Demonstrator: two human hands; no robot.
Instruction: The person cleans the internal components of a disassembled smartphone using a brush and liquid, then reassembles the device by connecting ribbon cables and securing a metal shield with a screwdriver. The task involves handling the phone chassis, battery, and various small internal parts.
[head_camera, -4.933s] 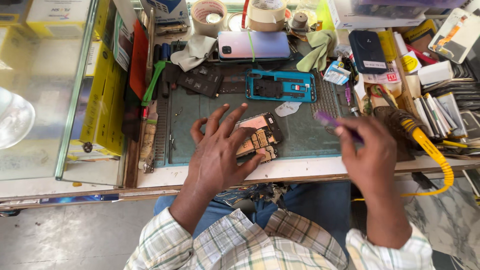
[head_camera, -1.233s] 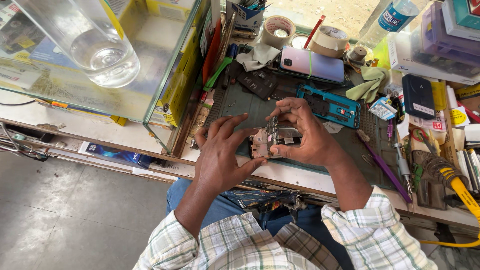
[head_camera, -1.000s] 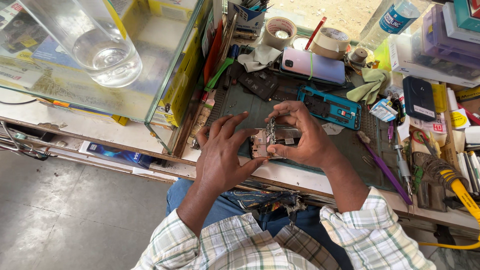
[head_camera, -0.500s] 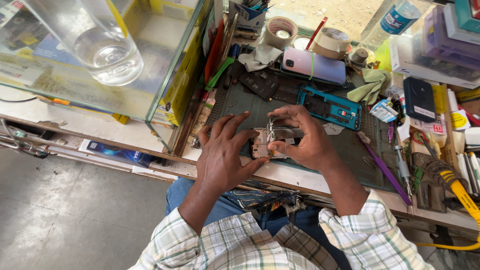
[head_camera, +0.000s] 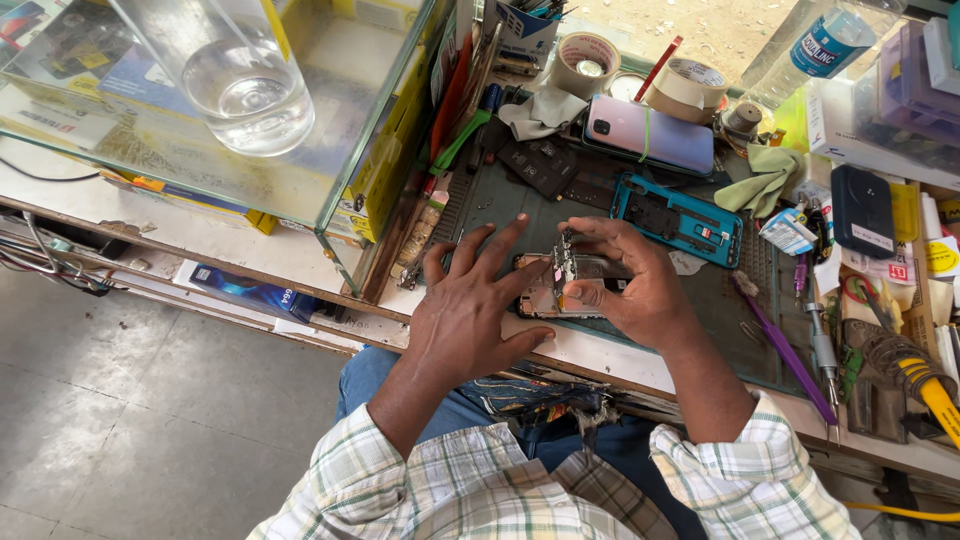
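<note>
On the dark green ribbed work mat (head_camera: 600, 215) near the front edge of the cluttered tabletop (head_camera: 640, 355), an opened phone frame with exposed metal-and-circuit insides (head_camera: 565, 290) is laid flat, its long axis running left to right across the view. The left end is covered by the left hand (head_camera: 470, 320), whose fingers are spread wide and pressed flat over the frame and mat, pinning it rather than gripping it. The right hand (head_camera: 635, 285) is curled over the frame's right half, its fingers (head_camera: 585, 292) drawn narrow around a small upright metal part (head_camera: 566, 255) that stands up from the middle of the frame; how much of that part is pinched cannot be told.

Just beyond the right hand a teal phone back shell (head_camera: 680, 215) is lying on the mat, tilted slightly, with a pink phone bound by a green band (head_camera: 650, 135) further back. Two rolls of beige tape (head_camera: 640, 75) are set behind that phone, and a crumpled green cloth (head_camera: 765, 180) is seen beside the shell. A purple-handled tool (head_camera: 785, 350) is lying diagonally to the right of the right forearm. To the left, a glass display case (head_camera: 200, 110) with a clear water-filled jar (head_camera: 240, 80) on it is standing well apart from the hands.
</note>
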